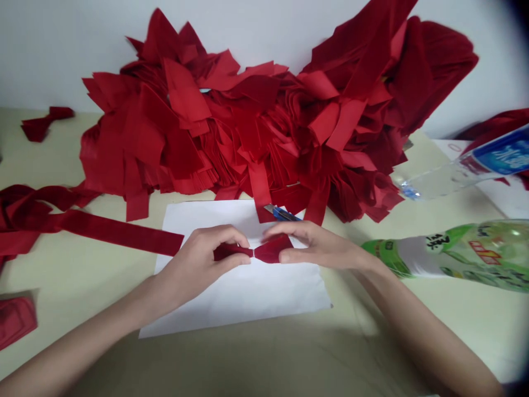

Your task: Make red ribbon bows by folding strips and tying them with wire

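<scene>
- 1 red fabric bow [266, 251], pinched narrowly at its centre
- 1 left hand [198, 264], 1 right hand [308, 248], both gripping it
- 1 white paper sheet [235, 300], laid beneath
- 1 blue-handled utility knife [283, 213], placed against 1 red fabric heap [248, 132]

L hand [202, 264] & R hand [314, 248] have room fwd over white paper sheet [239, 292], up to red fabric heap [248, 127] & craft knife [281, 213]. Green-label plastic bottle [454, 256] blocks R side; long red ribbon [115, 231] lies flat on L.

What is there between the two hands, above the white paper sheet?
A small red fabric bow, pinched by the left hand and right hand; they hide its underside.
</scene>
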Available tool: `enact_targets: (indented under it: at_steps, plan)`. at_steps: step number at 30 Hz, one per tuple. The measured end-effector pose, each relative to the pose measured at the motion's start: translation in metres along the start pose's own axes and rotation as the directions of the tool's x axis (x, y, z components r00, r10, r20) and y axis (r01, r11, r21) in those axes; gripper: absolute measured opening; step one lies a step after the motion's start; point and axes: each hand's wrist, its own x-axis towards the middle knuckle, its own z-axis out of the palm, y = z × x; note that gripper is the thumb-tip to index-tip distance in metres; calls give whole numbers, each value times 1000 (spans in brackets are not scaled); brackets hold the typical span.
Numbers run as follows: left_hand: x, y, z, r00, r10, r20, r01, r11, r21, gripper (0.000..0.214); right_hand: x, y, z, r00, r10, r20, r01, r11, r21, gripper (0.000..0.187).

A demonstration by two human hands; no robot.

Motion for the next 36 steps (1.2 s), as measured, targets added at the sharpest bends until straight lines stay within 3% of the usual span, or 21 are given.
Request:
enact_targets:
  at_steps: [3, 6, 9, 13, 17, 22, 28, 32, 36]
  plan:
    - [1, -6, -3, 1000, -18, -16, 19, 997, 74, 13, 3, 1, 0, 994, 110, -6, -110, 992, 62, 28]
    - [3, -15, -12, 990, -118, 83, 114, 992, 60, 17, 2, -2, 3, 978, 200, -64, -189, 971, 146, 25]
    - [5, -21, -22, 969, -199, 147, 208, 977, -48, 18, -1, -3, 5, 967, 230, -114, -197, 950, 241, 22]
    - [6, -28, -28, 957, -250, 151, 280, 930, -238, 20, -5, 2, 6, 940, 299, -164, -219, 898, 382, 23]
    - [3, -33, -29, 941, -324, 99, 337, 865, -371, 20, -9, 11, 5, 902, 314, -296, -205, 916, 346, 21]
    - [-8, -39, -33, 912, -392, 122, 399, 772, -495, 25, -17, 22, 8, 866, 281, -414, -161, 940, 301, 23]
    - [-19, -45, -32, 887, -462, 7, 415, 789, -454, 18, -21, 22, 12, 884, 291, -366, -224, 950, 216, 30]
    - [-23, -45, -26, 866, -488, -106, 434, 841, -323, 19, -19, 22, 14, 828, 299, -475, -241, 954, 180, 25]
    - [-25, -42, -21, 884, -448, -135, 411, 881, -234, 21, -18, 25, 18, 795, 173, -582, -148, 985, 90, 27]
